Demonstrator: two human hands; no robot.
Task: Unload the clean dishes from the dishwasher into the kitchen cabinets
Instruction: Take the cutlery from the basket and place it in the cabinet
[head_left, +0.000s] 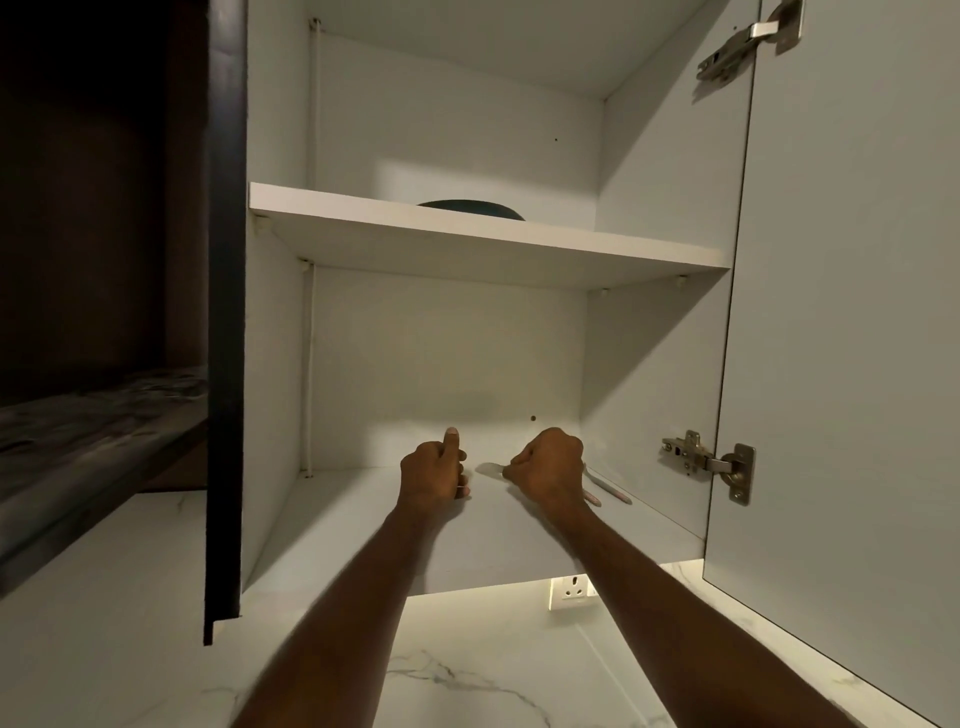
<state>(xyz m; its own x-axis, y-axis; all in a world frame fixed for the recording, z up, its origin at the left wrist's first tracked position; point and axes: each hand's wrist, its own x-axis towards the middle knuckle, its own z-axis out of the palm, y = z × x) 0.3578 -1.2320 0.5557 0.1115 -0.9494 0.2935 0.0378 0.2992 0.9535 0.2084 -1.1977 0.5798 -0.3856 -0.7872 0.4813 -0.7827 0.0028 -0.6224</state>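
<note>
Wall below cabinet: white marbled surface (156, 597), nearest the camera, with a white socket (571, 594) just under the cabinet's bottom edge.
Cabinet: white wall cabinet (660, 374), both doors open; dark door (226, 312) on its left side, pale door (852, 312) on its right with two metal hinges (709, 462).
Left hand: left hand (434, 473) over the cabinet's bottom shelf, fingers curled, thumb up; whether it holds anything cannot be told.
Right hand: right hand (550, 465) just right of the left, fist closed around a knife.
Knife: knife (491, 469) low over the bottom shelf, pale blade pointing left out of the fist, pinkish handle end (592, 498) behind the wrist.
Second utensil: slim pale utensil (613, 488) lying on the bottom shelf, near the cabinet's right wall.
Upper shelf: dark dish (470, 209) resting at the back.
</note>
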